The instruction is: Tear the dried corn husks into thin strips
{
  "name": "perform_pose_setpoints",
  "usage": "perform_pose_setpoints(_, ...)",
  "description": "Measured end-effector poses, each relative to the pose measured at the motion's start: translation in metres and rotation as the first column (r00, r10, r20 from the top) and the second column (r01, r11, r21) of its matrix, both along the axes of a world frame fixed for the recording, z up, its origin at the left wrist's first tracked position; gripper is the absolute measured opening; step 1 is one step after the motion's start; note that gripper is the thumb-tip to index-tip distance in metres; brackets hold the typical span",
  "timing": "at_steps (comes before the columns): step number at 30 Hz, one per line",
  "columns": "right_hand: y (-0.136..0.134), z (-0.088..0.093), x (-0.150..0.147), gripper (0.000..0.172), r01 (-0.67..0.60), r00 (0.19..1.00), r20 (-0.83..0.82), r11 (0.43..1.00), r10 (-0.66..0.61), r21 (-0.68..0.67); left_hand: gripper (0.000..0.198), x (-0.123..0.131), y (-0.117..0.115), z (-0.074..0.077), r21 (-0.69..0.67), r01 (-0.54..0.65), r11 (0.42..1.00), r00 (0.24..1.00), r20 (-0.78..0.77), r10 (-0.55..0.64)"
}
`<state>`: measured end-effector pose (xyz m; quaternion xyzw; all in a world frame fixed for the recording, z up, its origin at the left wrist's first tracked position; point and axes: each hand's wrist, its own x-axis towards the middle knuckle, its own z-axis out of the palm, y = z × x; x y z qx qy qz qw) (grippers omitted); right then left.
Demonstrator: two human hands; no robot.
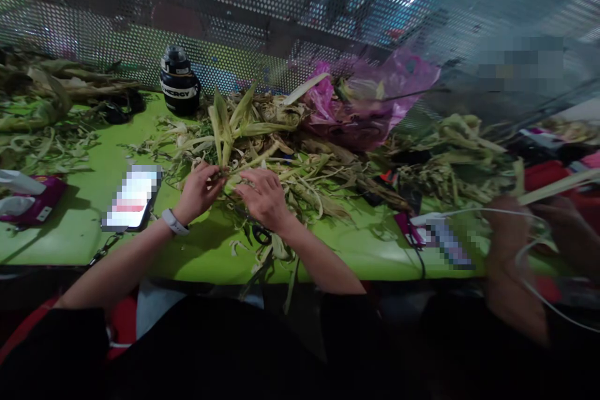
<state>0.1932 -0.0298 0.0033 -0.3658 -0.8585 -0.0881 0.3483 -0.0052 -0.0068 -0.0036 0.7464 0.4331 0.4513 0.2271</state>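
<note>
My left hand (199,189) is closed on the base of a bunch of long green and yellow leaves (229,122) that fan upward over the green table (84,225). My right hand (263,197) lies just right of it, fingers curled over dried leaf strips at the near edge of the leaf pile (300,169). Whether the right hand grips a strip I cannot tell for sure, but its fingers are bent and pressed on the leaves. A white band is on my left wrist.
A phone (134,197) lies left of my hands. A black jar (179,82) stands at the back by a perforated metal screen. A pink plastic bag (365,100) sits behind the pile. Another person's hands (510,231) work with leaves at the right. More leaves cover the far left.
</note>
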Motion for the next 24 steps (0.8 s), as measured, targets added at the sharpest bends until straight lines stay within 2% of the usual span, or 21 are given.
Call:
perform_pose_setpoints(3, 0.004, -0.002, 0.003, 0.016, -0.003, 0.997, -0.078, 0.999, 0.000, -0.038, 0.017, 0.004, -0.005, 0.000, 0.029, 0.147, 0.989, 0.987, -0.074, -0.145)
perform_pose_setpoints(6, 0.009, -0.009, 0.004, 0.021, 0.054, 0.978, -0.189, 0.984, -0.086, -0.169, 0.020, 0.007, -0.007, 0.000, 0.014, 0.178, 0.984, 0.982, -0.062, -0.177)
perform_pose_setpoints(10, 0.010, -0.011, 0.003, 0.022, 0.059, 0.934, -0.318, 0.949, -0.162, -0.310, 0.027, 0.008, -0.007, 0.000, -0.124, 0.218, 0.968, 0.975, 0.069, -0.210)
perform_pose_setpoints(13, 0.007, -0.008, 0.001, 0.023, 0.035, 0.914, -0.357, 0.913, -0.194, -0.406, 0.036, 0.008, -0.009, 0.001, -0.258, 0.316, 0.913, 0.938, 0.228, -0.260)
perform_pose_setpoints(16, 0.004, -0.006, -0.002, 0.025, 0.045, 0.893, -0.381, 0.891, -0.239, -0.452, 0.042, 0.008, -0.013, 0.002, -0.308, 0.372, 0.875, 0.903, 0.338, -0.265)
perform_pose_setpoints(18, 0.004, -0.005, -0.003, 0.025, 0.045, 0.878, -0.398, 0.873, -0.267, -0.486, 0.042, 0.008, -0.016, 0.003, -0.300, 0.369, 0.879, 0.901, 0.348, -0.260)
perform_pose_setpoints(22, 0.004, -0.008, -0.005, 0.027, -0.005, 0.845, -0.455, 0.848, -0.280, -0.531, 0.045, 0.010, -0.018, 0.003, -0.196, 0.279, 0.940, 0.931, 0.296, -0.214)
perform_pose_setpoints(24, 0.003, -0.010, -0.007, 0.028, -0.045, 0.827, -0.490, 0.838, -0.274, -0.544, 0.041, 0.012, -0.019, 0.002, -0.170, 0.255, 0.952, 0.932, 0.306, -0.195)
